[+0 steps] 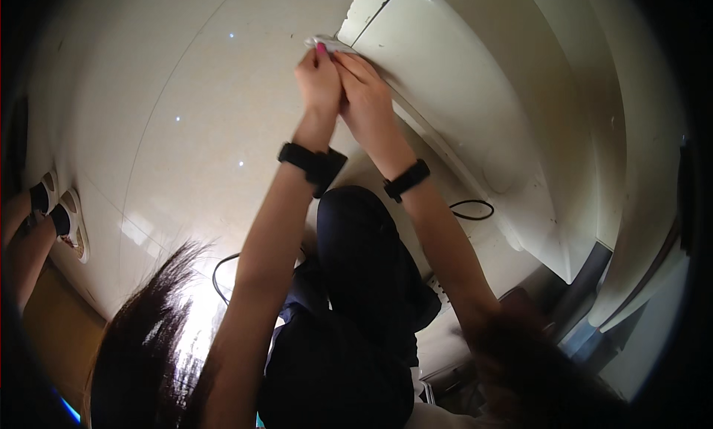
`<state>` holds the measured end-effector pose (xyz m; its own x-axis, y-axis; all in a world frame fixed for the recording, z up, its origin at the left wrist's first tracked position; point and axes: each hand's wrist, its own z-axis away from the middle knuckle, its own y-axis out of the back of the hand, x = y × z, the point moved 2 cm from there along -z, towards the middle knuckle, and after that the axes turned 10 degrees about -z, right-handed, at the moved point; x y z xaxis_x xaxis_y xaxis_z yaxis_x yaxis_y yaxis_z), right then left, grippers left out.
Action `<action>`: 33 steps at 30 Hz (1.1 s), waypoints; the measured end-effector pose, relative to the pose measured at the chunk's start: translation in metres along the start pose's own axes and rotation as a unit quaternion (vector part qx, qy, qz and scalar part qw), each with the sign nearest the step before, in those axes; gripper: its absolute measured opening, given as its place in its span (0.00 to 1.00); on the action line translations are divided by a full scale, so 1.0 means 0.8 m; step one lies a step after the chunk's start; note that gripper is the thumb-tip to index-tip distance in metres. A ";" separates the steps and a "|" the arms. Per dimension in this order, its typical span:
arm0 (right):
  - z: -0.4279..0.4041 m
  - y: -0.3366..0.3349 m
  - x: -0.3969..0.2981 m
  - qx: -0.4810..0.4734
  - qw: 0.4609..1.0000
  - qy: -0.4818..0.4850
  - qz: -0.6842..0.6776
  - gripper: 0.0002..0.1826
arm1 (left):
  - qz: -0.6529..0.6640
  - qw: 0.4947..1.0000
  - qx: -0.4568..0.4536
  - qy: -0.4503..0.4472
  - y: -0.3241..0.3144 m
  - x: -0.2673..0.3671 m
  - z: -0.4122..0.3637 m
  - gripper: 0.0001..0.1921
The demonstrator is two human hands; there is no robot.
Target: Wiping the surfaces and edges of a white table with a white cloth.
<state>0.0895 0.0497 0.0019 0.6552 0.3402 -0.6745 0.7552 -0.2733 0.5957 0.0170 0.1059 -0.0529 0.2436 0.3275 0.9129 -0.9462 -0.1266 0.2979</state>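
Note:
A crumpled white cloth or wipe (328,41) shows at the fingertips of both hands, beside the lower edge of a white panel (440,56). My left hand (319,81) pinches the cloth, its thumb with a pink nail lying over it. Close against it, my right hand (369,98) has its fingers stretched towards the same cloth, and their tips are partly hidden at the panel's edge. Whether the right fingers grip the cloth or only press on it cannot be told. Each wrist wears a black band.
Pale glossy floor tiles (184,95) lie to the left. Another person's feet in shoes (72,223) stand at the far left. A black cable loop (473,210) lies by the panel's base at right, and another cable (217,276) curves beside my left forearm. My dark-clothed knee (356,223) is below my hands.

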 end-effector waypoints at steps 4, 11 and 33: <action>-0.012 -0.018 0.006 0.005 1.000 0.015 0.024 0.21 | 0.172 0.976 -0.121 0.054 -0.001 -0.005 -0.044 0.15; 0.048 0.009 0.009 -0.030 0.985 0.023 0.168 0.20 | 0.167 0.973 -0.123 0.099 -0.015 -0.016 0.016 0.13; 0.038 -0.001 0.015 -0.098 0.954 0.089 0.271 0.22 | 0.024 0.999 -0.040 -0.006 0.001 0.006 0.000 0.13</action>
<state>0.0975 0.0268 -0.0200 0.9214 0.3492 -0.1708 0.2780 -0.2849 0.9173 0.0172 0.1070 -0.0482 0.1997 0.3106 0.9293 -0.9706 -0.0674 0.2311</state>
